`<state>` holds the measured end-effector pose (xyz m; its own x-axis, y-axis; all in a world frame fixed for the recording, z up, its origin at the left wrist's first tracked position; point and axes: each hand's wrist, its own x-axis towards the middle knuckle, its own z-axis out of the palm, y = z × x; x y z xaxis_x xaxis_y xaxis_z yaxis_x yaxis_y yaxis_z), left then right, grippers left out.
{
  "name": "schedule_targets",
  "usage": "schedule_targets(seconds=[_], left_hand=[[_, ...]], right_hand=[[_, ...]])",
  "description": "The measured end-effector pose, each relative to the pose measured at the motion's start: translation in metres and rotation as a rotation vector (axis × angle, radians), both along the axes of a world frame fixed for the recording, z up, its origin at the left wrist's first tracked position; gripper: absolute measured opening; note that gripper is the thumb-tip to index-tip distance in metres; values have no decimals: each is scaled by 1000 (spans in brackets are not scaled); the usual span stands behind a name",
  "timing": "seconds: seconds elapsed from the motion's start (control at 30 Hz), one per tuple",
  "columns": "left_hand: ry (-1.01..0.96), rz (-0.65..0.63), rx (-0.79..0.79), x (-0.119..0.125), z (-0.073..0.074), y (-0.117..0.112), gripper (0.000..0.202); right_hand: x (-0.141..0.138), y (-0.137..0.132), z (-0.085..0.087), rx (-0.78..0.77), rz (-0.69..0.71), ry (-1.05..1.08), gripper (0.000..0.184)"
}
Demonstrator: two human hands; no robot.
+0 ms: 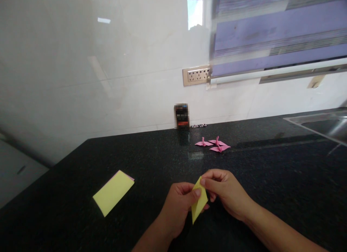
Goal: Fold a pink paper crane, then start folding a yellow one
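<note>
Both my hands hold a small folded piece of yellow paper (pixel 199 204) just above the black stone counter (pixel 271 179), near its front edge. My left hand (pixel 177 205) pinches the paper's left side between thumb and fingers. My right hand (pixel 226 192) pinches the paper's upper tip from the right. The paper is folded into a narrow kite shape that points down. A stack of yellow paper sheets (pixel 113 192) with a purple edge lies flat on the counter to the left of my hands.
Three pink folded paper cranes (pixel 214 144) sit on the counter farther back. A small dark box (pixel 181 116) stands against the white wall, under a power socket strip (pixel 196 75). A metal sink (pixel 325 125) is at the right edge.
</note>
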<state>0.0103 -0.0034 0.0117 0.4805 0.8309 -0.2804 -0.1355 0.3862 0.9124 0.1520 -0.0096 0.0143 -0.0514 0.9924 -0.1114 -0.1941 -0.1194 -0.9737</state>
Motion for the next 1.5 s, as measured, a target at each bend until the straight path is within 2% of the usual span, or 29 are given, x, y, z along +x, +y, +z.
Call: schedule_targets(seconds=[0.33, 0.47, 0.57, 0.7, 0.87, 1.1, 1.23, 1.4, 1.5], left_hand=[[-65, -12, -117, 1, 2, 0, 22], [-77, -4, -137, 0, 3, 2, 24], [-53, -13, -111, 1, 3, 2, 26], [28, -4, -4, 2, 3, 0, 30], [104, -21, 52, 3, 2, -2, 31], [135, -11, 55, 4, -1, -2, 26], [91, 9, 44, 6, 0, 0, 25], [57, 116, 27, 5, 1, 3, 45], [65, 186, 80, 4, 0, 4, 41]], right_hand=[[0, 2, 1, 34, 7, 78, 23], [0, 1, 1, 21, 56, 46, 22], [-1, 0, 0, 10, 93, 14, 25], [-1, -1, -2, 11, 142, -79, 19], [-2, -3, -1, 21, 100, -138, 16], [-3, -2, -2, 17, 55, -158, 33], [-2, 1, -3, 36, 45, -171, 32], [2, 3, 0, 125, -95, -243, 27], [3, 4, 0, 149, -128, -253, 26]])
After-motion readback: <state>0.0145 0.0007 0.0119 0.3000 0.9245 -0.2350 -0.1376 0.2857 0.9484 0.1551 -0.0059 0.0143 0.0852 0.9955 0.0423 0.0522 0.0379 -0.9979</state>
